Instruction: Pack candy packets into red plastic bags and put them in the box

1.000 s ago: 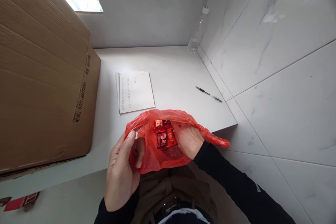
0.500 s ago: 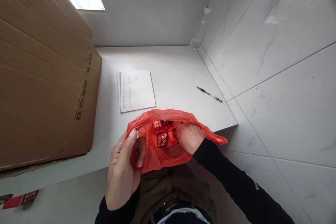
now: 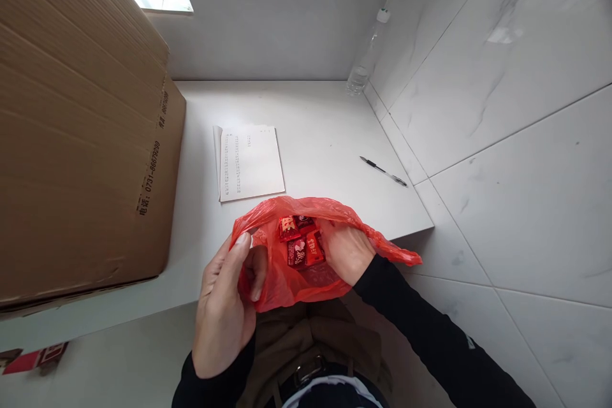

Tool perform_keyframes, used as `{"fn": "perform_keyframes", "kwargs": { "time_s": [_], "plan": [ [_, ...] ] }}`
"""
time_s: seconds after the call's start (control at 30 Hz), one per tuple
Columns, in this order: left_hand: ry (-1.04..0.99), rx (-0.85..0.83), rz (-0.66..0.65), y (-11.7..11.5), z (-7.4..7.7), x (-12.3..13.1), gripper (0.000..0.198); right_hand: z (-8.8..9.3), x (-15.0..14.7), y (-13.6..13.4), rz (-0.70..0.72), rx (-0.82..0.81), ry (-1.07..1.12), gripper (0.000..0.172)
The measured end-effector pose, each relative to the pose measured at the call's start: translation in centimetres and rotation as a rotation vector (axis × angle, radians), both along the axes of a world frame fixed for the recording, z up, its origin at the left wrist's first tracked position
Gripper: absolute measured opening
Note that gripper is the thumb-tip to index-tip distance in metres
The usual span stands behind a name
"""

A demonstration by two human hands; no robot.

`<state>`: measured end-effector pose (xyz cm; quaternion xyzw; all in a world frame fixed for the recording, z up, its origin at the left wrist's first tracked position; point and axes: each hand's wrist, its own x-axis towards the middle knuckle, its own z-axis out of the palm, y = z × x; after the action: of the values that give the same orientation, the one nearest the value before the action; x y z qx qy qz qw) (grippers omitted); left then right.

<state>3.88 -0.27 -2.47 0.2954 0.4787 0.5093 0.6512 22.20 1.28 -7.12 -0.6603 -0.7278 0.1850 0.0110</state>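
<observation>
A thin red plastic bag [image 3: 306, 294] hangs spread in front of me at the table's near edge, its mouth facing up. My left hand [image 3: 224, 306] grips the bag's left rim, thumb on the outside and fingers curled. Inside lie several small wrapped sweets [image 3: 306, 248] in red and dark red packets with printed characters. My right hand [image 3: 348, 254] reaches into the bag from the right, beside the sweets. Its fingers are hidden by the bag's folds, so I cannot see whether they hold anything.
On the white table [image 3: 315, 115] lie a notebook [image 3: 253, 162] with handwritten columns and a black pen [image 3: 383, 171]. A clear plastic bottle [image 3: 366, 57] stands in the far right corner. A large cardboard box [image 3: 81, 134] fills the left side; a marble-tiled wall [image 3: 521, 121] borders the right.
The view has shifted slightly. Both hands keep nearly the same places, the left at the bag's rim and the right inside it. The sweets look unmoved.
</observation>
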Motion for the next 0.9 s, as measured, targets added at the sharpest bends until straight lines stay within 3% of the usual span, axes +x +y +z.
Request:
{"fn": "perform_keyframes", "kwargs": {
  "time_s": [0.13, 0.37, 0.53, 0.73, 0.9],
  "plan": [
    [0.005, -0.016, -0.002, 0.1, -0.3, 0.0, 0.042, 0.9, -0.1, -0.4, 0.067, -0.037, -0.026, 0.058],
    [0.009, -0.020, 0.003, 0.1, -0.4, -0.2, 0.042, 1.6, -0.8, -1.6, 0.126, -0.118, -0.141, 0.026],
    [0.002, -0.008, 0.003, 0.1, -0.3, -0.3, 0.042, 1.5, -1.0, -1.9, 0.114, -0.091, -0.128, 0.031],
    [0.018, -0.016, 0.002, 0.2, -0.3, -0.1, 0.042, 1.7, -1.7, -2.5, 0.216, -0.059, -0.019, 0.031],
    [0.018, -0.005, 0.003, 0.1, -0.2, -0.1, 0.043, 1.3, -1.1, -1.0, 0.114, -0.036, -0.041, 0.049]
  ]
}}
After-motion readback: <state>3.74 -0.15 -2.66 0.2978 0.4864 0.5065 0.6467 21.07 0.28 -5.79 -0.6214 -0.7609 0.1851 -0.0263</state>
